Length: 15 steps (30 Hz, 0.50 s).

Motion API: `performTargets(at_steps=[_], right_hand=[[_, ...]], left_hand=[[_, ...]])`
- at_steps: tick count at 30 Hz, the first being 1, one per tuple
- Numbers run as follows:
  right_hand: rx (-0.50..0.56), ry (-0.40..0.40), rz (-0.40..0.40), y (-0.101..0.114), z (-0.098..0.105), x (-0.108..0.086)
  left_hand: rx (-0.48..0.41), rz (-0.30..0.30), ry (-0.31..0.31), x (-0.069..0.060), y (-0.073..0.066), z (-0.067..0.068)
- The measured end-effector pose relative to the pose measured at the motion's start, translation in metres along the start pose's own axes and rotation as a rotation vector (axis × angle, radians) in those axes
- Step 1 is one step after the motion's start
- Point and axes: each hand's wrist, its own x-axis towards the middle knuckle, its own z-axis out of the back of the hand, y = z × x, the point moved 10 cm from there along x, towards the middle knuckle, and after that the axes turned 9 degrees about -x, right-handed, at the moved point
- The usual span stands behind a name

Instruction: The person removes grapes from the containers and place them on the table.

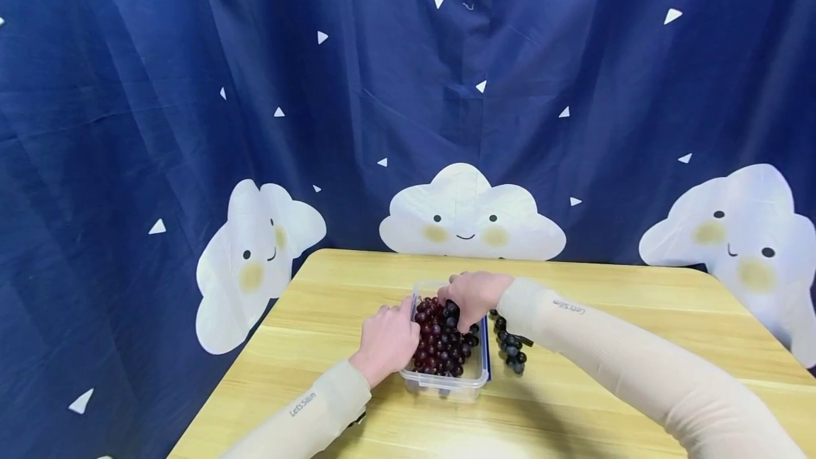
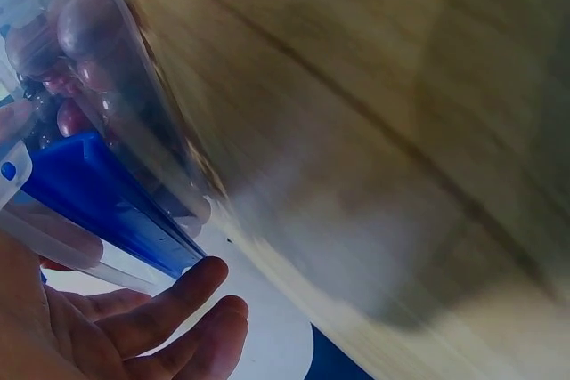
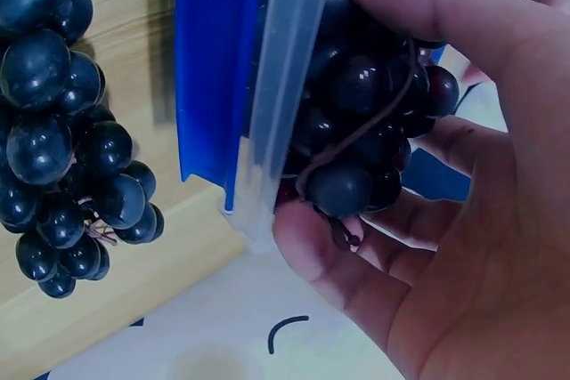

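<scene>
A clear plastic box (image 1: 474, 368) holds red grapes (image 1: 428, 335) on its left side and dark grapes (image 1: 450, 317) toward the right. My right hand (image 1: 474, 296) reaches into the box from the right; in the right wrist view its thumb and fingers curl round the dark bunch (image 3: 356, 86). My left hand (image 1: 389, 338) is at the box's left wall, and in the left wrist view its fingers (image 2: 191, 318) are beside a blue flap (image 2: 111, 198). Another blue flap (image 3: 214, 60) hangs along the box's right side.
A second bunch of dark grapes (image 1: 510, 346) lies on the wooden table (image 1: 593, 310) just right of the box, partly behind the right forearm. A dark blue curtain (image 1: 408, 91) with white clouds and triangles hangs behind the table.
</scene>
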Motion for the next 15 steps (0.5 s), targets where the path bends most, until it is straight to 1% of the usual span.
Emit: performTargets(at_steps=[4,11,15], right_hand=[[0.006,-0.013,0.03,0.001,0.002,-0.003],[0.118,-0.013,0.072,0.002,0.006,-0.014],[0.151,-0.026,0.097,0.003,0.009,-0.021]], left_hand=[[-0.009,0.004,0.001,0.0,0.0,0.0],[-0.006,0.011,0.006,0.001,0.002,-0.002],[-0.013,0.01,-0.003,0.0,0.002,0.0]])
